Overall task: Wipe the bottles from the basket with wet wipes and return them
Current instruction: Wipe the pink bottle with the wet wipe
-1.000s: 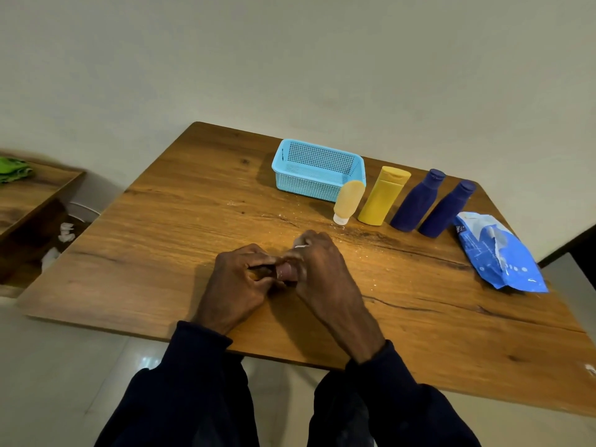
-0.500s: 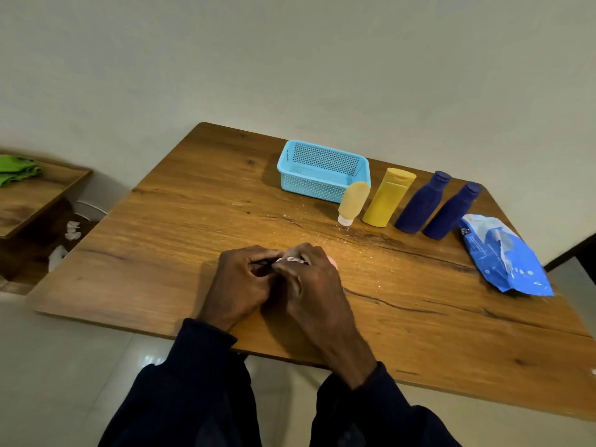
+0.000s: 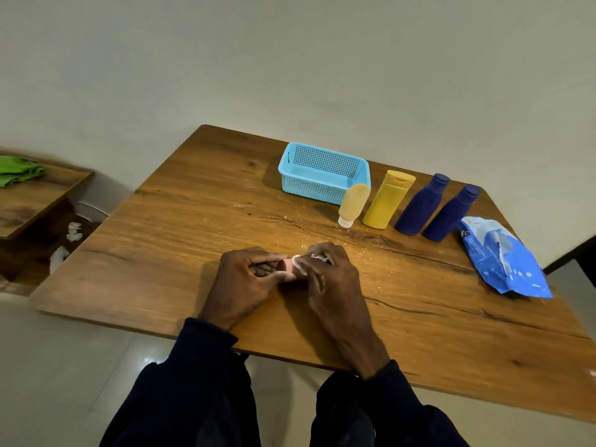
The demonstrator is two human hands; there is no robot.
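Both hands meet low over the near middle of the wooden table (image 3: 193,227). My left hand (image 3: 248,282) grips a small pink bottle (image 3: 288,265), mostly hidden by its fingers. My right hand (image 3: 329,279) pinches a white wet wipe (image 3: 300,264) against the bottle's end. A light blue mesh basket (image 3: 322,172) stands at the back. Right of it stand a small beige tube (image 3: 353,204) on its cap, a yellow bottle (image 3: 388,199) and two dark blue bottles (image 3: 421,204) (image 3: 451,212).
A blue wet-wipe pack (image 3: 503,258) lies near the table's right edge. White specks dot the wood around the bottles. A lower wooden shelf (image 3: 35,195) with a green cloth (image 3: 17,171) stands at the left, with crumpled white wipes (image 3: 72,230) below it.
My hands stayed together over the same spot. My right hand shifted the wipe along the bottle, so the pink end and the white wipe now show between the hands. The camera view moved slightly.
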